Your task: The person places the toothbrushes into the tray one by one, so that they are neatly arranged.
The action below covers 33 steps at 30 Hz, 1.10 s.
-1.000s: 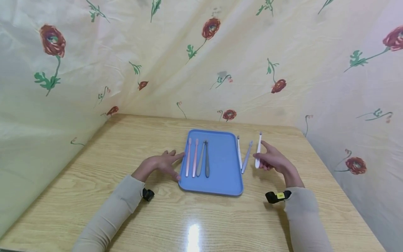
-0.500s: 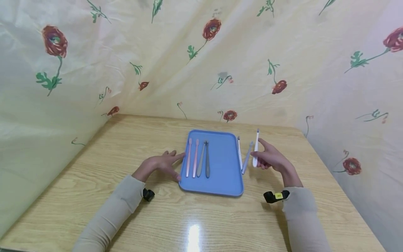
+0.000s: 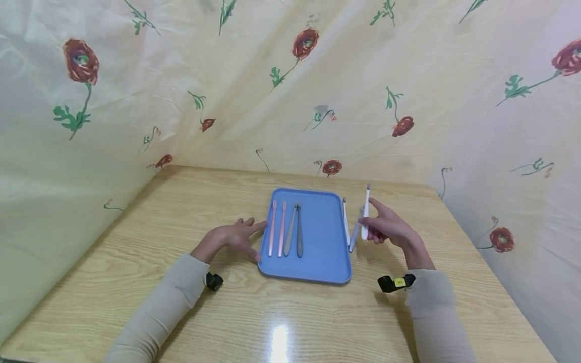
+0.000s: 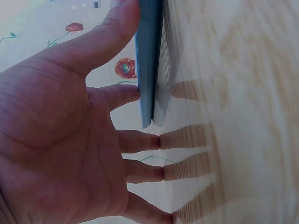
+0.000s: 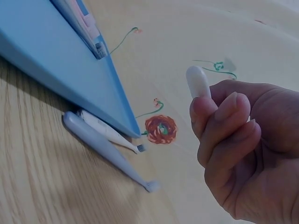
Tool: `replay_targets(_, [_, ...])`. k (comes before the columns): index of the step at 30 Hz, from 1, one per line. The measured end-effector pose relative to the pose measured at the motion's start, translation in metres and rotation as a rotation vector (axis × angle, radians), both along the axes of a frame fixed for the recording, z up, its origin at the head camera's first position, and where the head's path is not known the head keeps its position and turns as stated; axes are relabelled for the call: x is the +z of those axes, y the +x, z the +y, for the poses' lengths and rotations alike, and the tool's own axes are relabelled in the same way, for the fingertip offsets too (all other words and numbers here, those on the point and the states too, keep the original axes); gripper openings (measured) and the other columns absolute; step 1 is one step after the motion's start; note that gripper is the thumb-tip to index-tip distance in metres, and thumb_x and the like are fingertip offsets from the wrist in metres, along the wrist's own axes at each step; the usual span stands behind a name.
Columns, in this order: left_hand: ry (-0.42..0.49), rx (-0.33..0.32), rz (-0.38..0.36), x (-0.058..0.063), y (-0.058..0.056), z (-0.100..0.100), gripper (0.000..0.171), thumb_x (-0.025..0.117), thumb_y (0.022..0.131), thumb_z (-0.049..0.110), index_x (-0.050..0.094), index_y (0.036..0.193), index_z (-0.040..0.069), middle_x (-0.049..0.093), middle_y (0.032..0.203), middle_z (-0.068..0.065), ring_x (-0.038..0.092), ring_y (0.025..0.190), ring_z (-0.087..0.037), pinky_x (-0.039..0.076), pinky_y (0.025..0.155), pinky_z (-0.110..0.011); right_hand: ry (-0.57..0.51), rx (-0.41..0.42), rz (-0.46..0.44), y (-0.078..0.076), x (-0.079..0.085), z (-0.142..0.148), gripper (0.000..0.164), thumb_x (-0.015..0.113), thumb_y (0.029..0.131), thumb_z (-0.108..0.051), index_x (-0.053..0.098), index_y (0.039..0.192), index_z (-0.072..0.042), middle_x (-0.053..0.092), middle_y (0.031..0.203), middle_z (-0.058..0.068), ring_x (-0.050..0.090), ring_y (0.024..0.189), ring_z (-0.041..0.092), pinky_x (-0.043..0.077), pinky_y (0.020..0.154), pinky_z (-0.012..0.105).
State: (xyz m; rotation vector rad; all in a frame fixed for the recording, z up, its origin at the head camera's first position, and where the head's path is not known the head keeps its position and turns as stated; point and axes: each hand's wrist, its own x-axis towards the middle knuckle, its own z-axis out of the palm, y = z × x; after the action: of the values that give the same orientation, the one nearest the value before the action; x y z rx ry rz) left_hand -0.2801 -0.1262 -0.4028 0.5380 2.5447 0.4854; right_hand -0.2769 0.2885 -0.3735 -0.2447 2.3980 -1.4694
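Note:
A white toothbrush (image 3: 365, 214), bristles away from me, is pinched in my right hand (image 3: 389, 225) above the table, right of the blue tray (image 3: 322, 227). In the right wrist view its rounded handle end (image 5: 198, 81) sticks out past curled fingers. My left hand (image 3: 233, 238) spreads its fingers at the tray's left edge; the left wrist view shows thumb and index touching the rim, other fingertips on the table. Inside the tray lie two pink toothbrushes (image 3: 272, 229) and two grey toothbrushes (image 3: 299, 234), their heads close together.
Another white toothbrush (image 3: 346, 222) lies along the tray's right edge on the wooden table (image 3: 218, 312). Beside it, a blue-grey toothbrush (image 5: 105, 149) is slanted on the tabletop. A flowered cloth (image 3: 254, 91) hangs behind the table and on both sides.
My right hand has moved slightly left with the white toothbrush, which now partly overlaps the blue-grey one in the head view. The left hand has stayed at the tray's edge.

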Motion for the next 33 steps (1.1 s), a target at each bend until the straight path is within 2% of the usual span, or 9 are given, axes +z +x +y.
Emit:
replay_targets(7, [0.005,-0.003,-0.003,0.001,0.002,0.000,0.107,0.081,0.080,0.049,0.015,0.162,0.027,0.005,0.169,-0.020,-0.001,0.155,-0.050,0.010,0.117,-0.076,-0.009,0.018,0.004,-0.002,0.001,-0.010,0.081,0.053,0.102,-0.013,-0.003,0.162,-0.011,0.060,0.057,-0.003,0.052,0.045,0.005,0.045,0.044,0.022])
replay_targets(15, [-0.001,0.008,-0.006,0.001,0.002,0.000,0.106,0.080,0.081,0.049,0.015,0.162,0.029,0.004,0.170,-0.019,-0.002,0.155,-0.049,0.009,0.118,-0.075,-0.019,0.012,-0.016,-0.005,0.000,-0.022,0.089,0.055,0.101,-0.014,-0.010,0.161,-0.011,0.060,0.055,-0.004,0.052,0.044,0.005,0.047,0.045,0.023])
replay_targets(26, [0.003,-0.004,0.002,-0.001,0.000,-0.001,0.107,0.080,0.081,0.048,0.015,0.162,0.027,0.004,0.169,-0.021,-0.001,0.155,-0.050,0.010,0.117,-0.076,-0.005,0.035,-0.016,-0.009,-0.001,-0.038,0.084,0.054,0.100,-0.012,-0.002,0.162,-0.013,0.060,0.055,-0.002,0.053,0.044,0.006,0.047,0.044,0.023])
replay_targets(33, [0.006,-0.011,0.008,-0.001,-0.001,-0.001,0.107,0.080,0.081,0.048,0.015,0.162,0.026,0.005,0.169,-0.021,0.000,0.154,-0.051,0.011,0.117,-0.076,-0.009,0.048,-0.031,-0.011,-0.002,-0.048,0.085,0.054,0.101,-0.012,-0.005,0.162,-0.012,0.060,0.055,-0.004,0.052,0.043,0.005,0.045,0.044,0.022])
